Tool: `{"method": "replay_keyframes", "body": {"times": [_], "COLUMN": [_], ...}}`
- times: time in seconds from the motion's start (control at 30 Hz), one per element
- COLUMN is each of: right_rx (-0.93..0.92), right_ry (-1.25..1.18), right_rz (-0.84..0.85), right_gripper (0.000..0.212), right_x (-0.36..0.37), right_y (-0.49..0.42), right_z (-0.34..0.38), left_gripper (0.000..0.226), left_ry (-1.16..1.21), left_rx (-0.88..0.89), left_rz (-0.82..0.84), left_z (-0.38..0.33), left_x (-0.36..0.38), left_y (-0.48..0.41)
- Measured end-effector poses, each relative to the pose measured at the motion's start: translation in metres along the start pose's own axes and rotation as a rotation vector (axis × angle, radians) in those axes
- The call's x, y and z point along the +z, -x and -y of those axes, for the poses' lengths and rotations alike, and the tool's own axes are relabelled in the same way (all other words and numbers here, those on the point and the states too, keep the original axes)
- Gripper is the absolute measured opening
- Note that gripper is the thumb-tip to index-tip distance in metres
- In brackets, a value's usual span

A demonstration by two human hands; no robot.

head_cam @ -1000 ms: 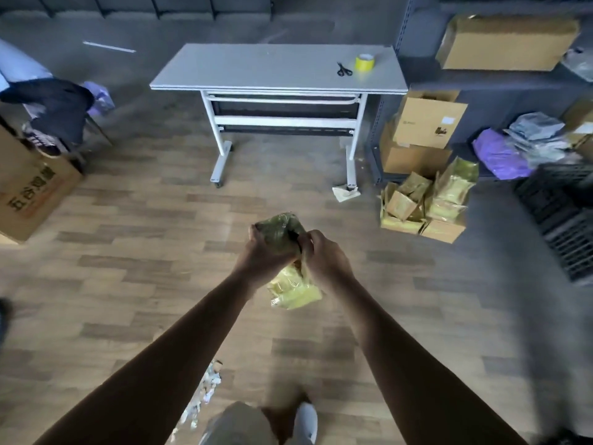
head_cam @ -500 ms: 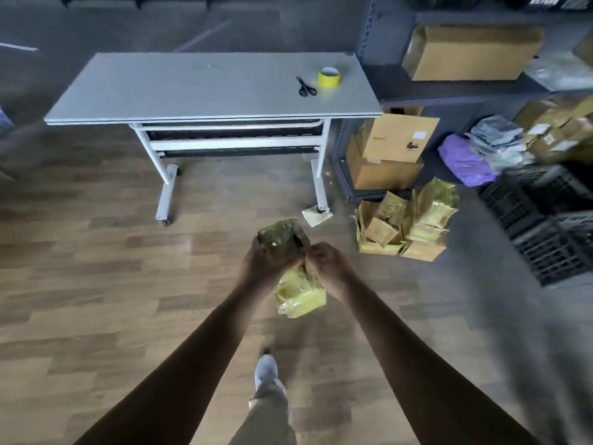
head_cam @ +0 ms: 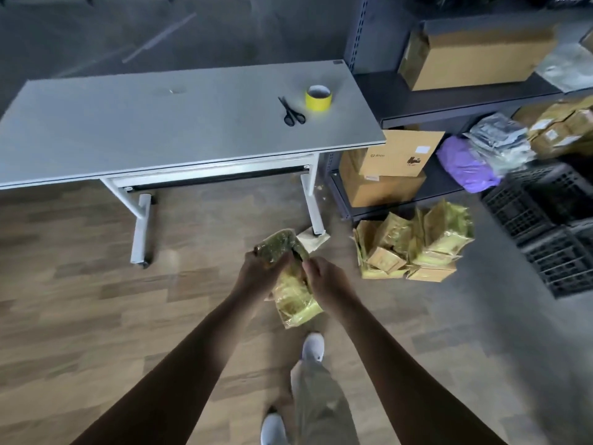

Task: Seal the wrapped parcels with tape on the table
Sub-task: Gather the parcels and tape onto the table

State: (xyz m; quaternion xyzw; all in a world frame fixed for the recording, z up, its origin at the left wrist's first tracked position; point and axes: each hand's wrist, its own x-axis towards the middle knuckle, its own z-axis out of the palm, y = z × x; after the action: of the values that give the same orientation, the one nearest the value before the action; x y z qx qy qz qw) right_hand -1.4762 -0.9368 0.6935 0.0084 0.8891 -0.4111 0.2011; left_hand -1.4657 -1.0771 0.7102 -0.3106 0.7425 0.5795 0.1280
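Note:
I carry a parcel [head_cam: 293,293] wrapped in shiny yellow-green film in front of me, above the wooden floor. My left hand [head_cam: 261,274] grips its upper left side and my right hand [head_cam: 324,277] grips its right side. Ahead stands a grey table [head_cam: 160,123]. On its right part lie a roll of yellow tape [head_cam: 318,97] and black scissors [head_cam: 291,112] just left of the roll.
A pile of more yellow wrapped parcels [head_cam: 417,245] sits on the floor right of the table. Dark shelving [head_cam: 417,101] with cardboard boxes [head_cam: 391,168], a purple bag [head_cam: 465,165] and black crates [head_cam: 552,232] fills the right side. My legs and white shoes show below.
I have walked toward the table, which now looks larger and closer. Both hands keep hold of the parcel in the same way.

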Motion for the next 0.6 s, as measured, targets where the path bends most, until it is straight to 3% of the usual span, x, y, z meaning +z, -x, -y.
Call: {"method": "replay_keyframes", "body": {"times": [0.2,0.33,0.5,0.6], "right_rx": [0.018,0.055,0.167,0.391], "right_ry": [-0.072,-0.105,-0.198,-0.300], "right_rz": [0.025,0.012,-0.027,-0.073], "right_gripper": [0.027,0.029,0.038,0.043], "right_x": [-0.029,-0.050,-0.068,-0.065], "right_y": [-0.080,-0.125,-0.172,-0.200], "right_z": [-0.016,-0.037,-0.067,-0.101], "left_gripper": [0.094,0.055,0.048,0.045], "left_ry": [-0.001,-0.045,-0.078,-0.075], "left_rx": [-0.070,-0.121,-0.123,-0.168], "left_rz": [0.028,0.070,0.120,0.155], "left_z": [-0.044,-0.069,-0.081,-0.076], "left_x": [0.038,0.074,0.115,0.136], "left_y": [-0.076,-0.119,-0.171,-0.208]}}
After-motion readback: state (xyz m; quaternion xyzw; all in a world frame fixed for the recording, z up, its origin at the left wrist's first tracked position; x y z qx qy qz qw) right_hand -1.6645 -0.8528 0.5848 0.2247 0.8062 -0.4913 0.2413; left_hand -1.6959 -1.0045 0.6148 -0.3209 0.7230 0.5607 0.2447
